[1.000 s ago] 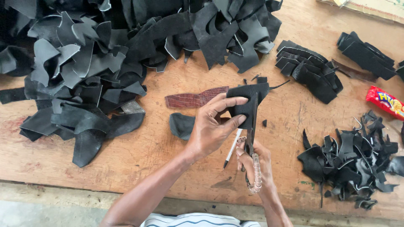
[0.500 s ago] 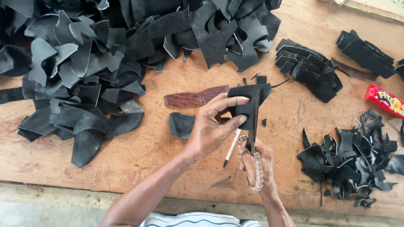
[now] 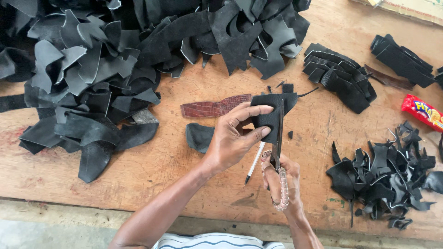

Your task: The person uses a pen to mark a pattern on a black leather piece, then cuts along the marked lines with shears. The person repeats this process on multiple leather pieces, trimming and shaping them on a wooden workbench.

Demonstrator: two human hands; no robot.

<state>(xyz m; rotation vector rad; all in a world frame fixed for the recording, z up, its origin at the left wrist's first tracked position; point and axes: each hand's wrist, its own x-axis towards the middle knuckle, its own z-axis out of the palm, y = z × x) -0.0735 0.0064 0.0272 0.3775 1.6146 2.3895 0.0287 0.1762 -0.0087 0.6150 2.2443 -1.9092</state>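
While pinched in the left hand (image 3: 233,136), black leather piece (image 3: 272,115) between scissors (image 3: 278,138), right hand (image 3: 282,177) gripping them.

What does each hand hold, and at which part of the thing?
The left hand pinches the black leather piece at its lower left edge. The right hand holds the metal scissors by the wrapped handles.
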